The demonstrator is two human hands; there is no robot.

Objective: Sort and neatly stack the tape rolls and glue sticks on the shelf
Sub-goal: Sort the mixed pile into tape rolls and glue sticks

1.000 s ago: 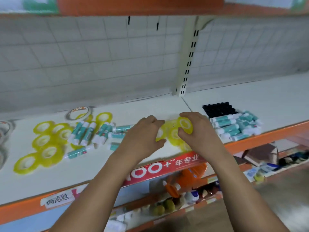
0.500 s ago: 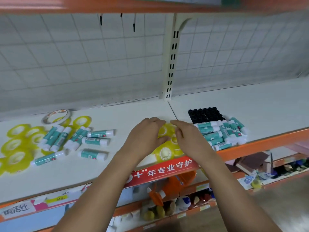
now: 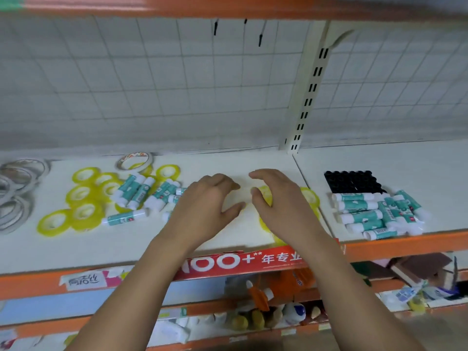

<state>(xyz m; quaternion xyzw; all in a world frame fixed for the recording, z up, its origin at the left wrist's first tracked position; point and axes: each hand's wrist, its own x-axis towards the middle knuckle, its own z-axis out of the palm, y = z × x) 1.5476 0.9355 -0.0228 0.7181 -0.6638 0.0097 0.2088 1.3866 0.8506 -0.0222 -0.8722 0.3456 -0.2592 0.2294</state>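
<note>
your left hand (image 3: pixel 205 206) half-curled and empty, right hand (image 3: pixel 281 203) arched loose over yellow tape rolls (image 3: pixel 310 197), loose glue sticks (image 3: pixel 141 191) crowding your left hand's left side, piled glue sticks (image 3: pixel 367 216) and black caps (image 3: pixel 352 182) off right

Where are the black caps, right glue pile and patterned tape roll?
black caps (image 3: pixel 352 182), head view, top centre.
right glue pile (image 3: pixel 361 216), head view, middle label.
patterned tape roll (image 3: pixel 135 155), head view, far wall.

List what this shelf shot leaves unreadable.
- Head view: yellow transparent tape rolls mostly covered by the right hand; count and grip unclear.
- Head view: grey tape rings cut off by the left edge.
- Head view: labels on the teal-and-white glue sticks too small and blurred.
</note>
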